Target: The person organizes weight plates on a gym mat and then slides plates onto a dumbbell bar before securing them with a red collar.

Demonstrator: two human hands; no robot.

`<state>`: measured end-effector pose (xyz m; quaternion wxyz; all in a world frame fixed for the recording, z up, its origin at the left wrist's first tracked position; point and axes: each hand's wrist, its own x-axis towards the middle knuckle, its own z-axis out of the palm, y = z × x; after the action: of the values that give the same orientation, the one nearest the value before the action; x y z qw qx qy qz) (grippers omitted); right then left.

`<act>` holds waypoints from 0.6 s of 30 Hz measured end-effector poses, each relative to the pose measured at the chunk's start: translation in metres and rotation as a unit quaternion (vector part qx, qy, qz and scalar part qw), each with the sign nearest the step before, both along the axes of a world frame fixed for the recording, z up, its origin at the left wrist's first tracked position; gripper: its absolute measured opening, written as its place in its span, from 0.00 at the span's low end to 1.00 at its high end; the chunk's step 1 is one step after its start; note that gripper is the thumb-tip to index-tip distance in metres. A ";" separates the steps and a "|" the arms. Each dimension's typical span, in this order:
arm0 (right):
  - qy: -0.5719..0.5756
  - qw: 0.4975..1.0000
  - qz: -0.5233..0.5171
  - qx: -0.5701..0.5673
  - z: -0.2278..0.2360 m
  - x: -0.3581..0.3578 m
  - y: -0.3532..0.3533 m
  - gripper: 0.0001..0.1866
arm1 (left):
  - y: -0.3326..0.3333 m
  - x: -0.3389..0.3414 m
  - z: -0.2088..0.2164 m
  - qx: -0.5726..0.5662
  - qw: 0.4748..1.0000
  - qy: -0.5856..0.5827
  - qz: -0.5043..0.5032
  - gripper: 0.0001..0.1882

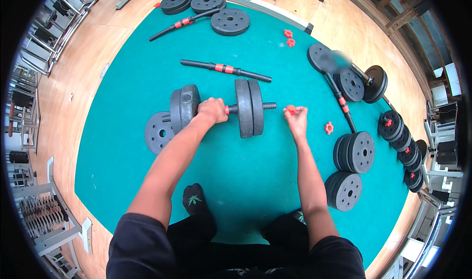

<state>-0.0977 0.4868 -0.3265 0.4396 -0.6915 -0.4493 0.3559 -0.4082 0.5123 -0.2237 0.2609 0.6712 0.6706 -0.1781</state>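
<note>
My left hand (212,110) is wrapped round the middle of a dumbbell (250,108), which has black weight plates on both sides of its grip. Bare threaded bar sticks out past the plates at its right end. Just right of that end, apart from it, my right hand (297,120) pinches a red star nut (291,109) between its fingers. A loose weight plate (160,133) lies flat by the dumbbell's left end. Beyond the dumbbell rests a dumbbell bar (226,70) with a red and black grip and no plates.
All this is on a green mat (132,190). Plates and another bar (184,22) lie at the far left. Two red star nuts (288,38) sit farther back, and another red star nut (329,128) lies right. Stacked plates (354,152) stand at the right, near assembled dumbbells (400,141).
</note>
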 end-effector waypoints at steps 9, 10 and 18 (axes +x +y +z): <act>0.162 0.985 0.012 -0.059 0.024 -0.052 0.018 0.19 | -0.002 0.000 0.000 0.022 0.999 -0.030 0.014 0.18; 0.177 0.981 0.012 -0.080 0.027 -0.061 0.014 0.19 | -0.003 -0.001 0.000 0.017 0.999 -0.029 0.015 0.18; 0.257 0.965 -0.021 -0.056 0.026 -0.048 -0.002 0.15 | -0.003 0.001 0.002 0.025 0.999 -0.031 0.015 0.18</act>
<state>-0.1453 0.4844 -0.3008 0.5086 -0.6095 -0.2857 0.5368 -0.4073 0.5092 -0.2221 0.2671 0.6730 0.6761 -0.1361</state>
